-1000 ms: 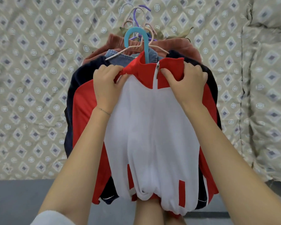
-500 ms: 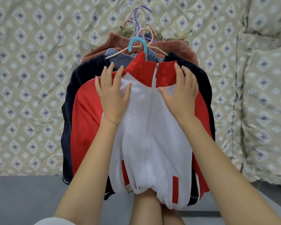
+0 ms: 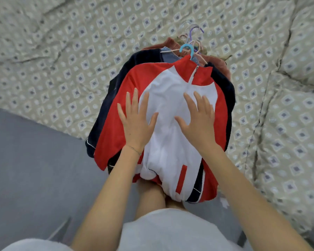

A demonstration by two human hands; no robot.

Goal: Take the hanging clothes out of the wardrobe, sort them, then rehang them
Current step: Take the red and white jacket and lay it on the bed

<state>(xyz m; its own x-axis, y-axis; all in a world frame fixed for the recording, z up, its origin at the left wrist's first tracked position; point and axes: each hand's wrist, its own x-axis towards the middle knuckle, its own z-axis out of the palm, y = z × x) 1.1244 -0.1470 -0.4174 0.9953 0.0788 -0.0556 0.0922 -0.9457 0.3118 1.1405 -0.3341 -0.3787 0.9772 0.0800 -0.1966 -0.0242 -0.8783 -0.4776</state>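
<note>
Beneath spread fingers (image 3: 135, 100), red-white jacket (image 3: 170, 142).

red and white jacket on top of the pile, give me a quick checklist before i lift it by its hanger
1. Hands free: left hand and right hand lie flat and open on the jacket. Ok.
2. Jacket topmost on the pile: ok.
3. Blue hanger hook in view above the collar: ok.
4. Hook clear of the other hangers: cannot tell.
5. Hem smooth: bunched up, not ok.

jacket (image 3: 172, 142) tops clothes pile (image 3: 223, 87) on bed (image 3: 62, 60)
</note>
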